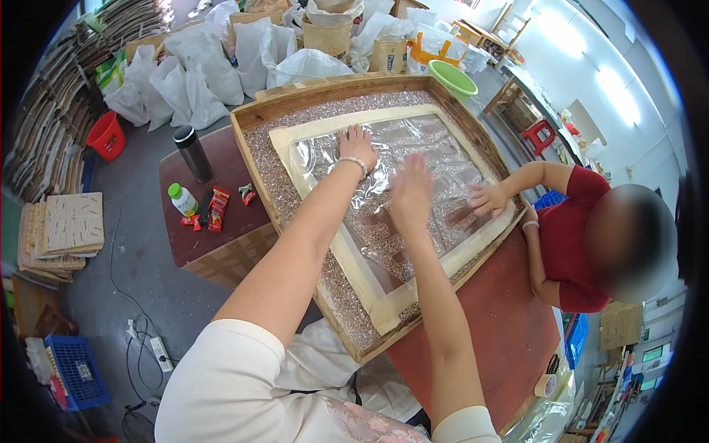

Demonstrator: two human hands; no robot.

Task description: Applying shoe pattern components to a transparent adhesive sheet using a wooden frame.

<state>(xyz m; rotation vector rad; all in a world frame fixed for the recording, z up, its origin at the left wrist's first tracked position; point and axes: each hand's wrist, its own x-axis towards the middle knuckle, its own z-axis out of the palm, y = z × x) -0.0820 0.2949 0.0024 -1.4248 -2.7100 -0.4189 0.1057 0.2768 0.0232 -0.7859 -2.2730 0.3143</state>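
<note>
My left hand (358,150), with a beaded bracelet at its wrist, lies flat with fingers spread on a clear plastic sheet (391,140). To its right, my right hand (412,193) is over the same sheet, blurred by motion, its fingers looking stretched out; contact is unclear. Pale tape (284,148) borders the sheet, and brownish rectangular patches show beneath the film. Around the sheet, small glittering granules (273,122) cover the bottom of a shallow wooden tray (317,94). At the tray's right side, a co-worker's hand (487,199) touches the sheet's border area.
A co-worker in a red shirt (572,244) leans at the right. A dark flask (193,155), a green-capped bottle (182,199) and red packets (218,208) stand on a brown table (177,244) at left. White sacks (196,66) line the back; a power strip (160,354) lies on the floor.
</note>
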